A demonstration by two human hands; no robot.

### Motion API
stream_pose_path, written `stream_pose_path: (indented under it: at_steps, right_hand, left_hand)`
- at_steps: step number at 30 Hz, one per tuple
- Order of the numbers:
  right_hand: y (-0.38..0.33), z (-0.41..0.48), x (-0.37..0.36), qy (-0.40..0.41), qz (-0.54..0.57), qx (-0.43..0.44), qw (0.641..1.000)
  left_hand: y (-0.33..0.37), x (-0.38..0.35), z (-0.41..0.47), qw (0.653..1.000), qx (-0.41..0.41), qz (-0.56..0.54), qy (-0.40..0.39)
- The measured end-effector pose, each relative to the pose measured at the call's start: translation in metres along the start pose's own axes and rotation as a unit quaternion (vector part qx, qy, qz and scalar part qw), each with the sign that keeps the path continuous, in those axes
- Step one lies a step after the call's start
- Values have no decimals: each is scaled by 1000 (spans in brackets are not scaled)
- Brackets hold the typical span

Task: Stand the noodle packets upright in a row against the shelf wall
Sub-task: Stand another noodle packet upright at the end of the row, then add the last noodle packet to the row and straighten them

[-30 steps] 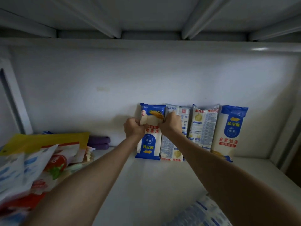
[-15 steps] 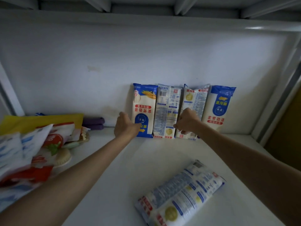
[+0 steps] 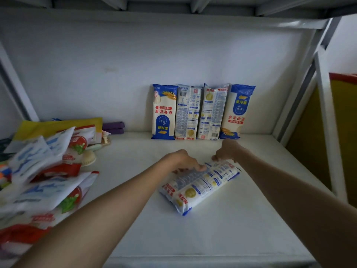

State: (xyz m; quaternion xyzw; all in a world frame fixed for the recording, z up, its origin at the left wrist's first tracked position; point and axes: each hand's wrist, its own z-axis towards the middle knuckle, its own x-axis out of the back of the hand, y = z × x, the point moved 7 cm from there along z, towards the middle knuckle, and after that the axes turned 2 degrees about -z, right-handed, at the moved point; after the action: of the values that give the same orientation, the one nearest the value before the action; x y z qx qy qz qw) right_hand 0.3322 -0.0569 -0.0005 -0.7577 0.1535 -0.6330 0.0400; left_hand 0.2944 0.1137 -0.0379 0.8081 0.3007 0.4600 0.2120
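Head view: left hand [image 3: 182, 160] and right hand [image 3: 227, 150] grip flat-lying white-and-blue plastic noodle packets [image 3: 199, 185] on white shelf [image 3: 222, 235]; four upright packets [image 3: 202, 112] line the back wall [image 3: 135, 74].

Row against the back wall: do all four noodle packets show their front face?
No: the two middle packets show printed backs, between blue-fronted outer ones.

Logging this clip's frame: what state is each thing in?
Row of four packets: upright against the wall.
Lying packets: flat on the shelf, two together.
Left hand: on the lying packets.
Right hand: pinching their far end.
Pile of bags: heaped at left.
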Motion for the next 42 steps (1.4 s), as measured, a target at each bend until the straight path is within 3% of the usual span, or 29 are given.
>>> stream_pose_path:
  at_steps: [3,8,12,19,24,28,32,42]
  right_hand:
    - [27,-17,1,33,39,-64,997]
    - [51,-39,-19,-55,190,-175,965]
    - [35,-34,-36,-138,198,-171,955]
    - [17,-28,-40,-133,196,-146,961]
    - [-4,-22,-27,-98,286,-148,941]
    - [-38,-21,2,-22,362,-93,927]
    - [-82,-24,32,64,358,9,931]
    - [-197,-5,55,149,293,197,924]
  left_hand:
    - [-1,-4,-12,1000,17,24,-9]
    - [-7,-6,-27,998,47,38,-2]
    - [-14,-8,-33,998,69,9,-4]
    - [-25,7,-38,995,72,1,63]
    - [-38,17,-44,985,60,-122,102]
    - [-46,39,-46,969,24,-171,176]
    - [-56,61,-41,947,-7,-230,223]
    - [-94,123,-25,835,-31,-341,431]
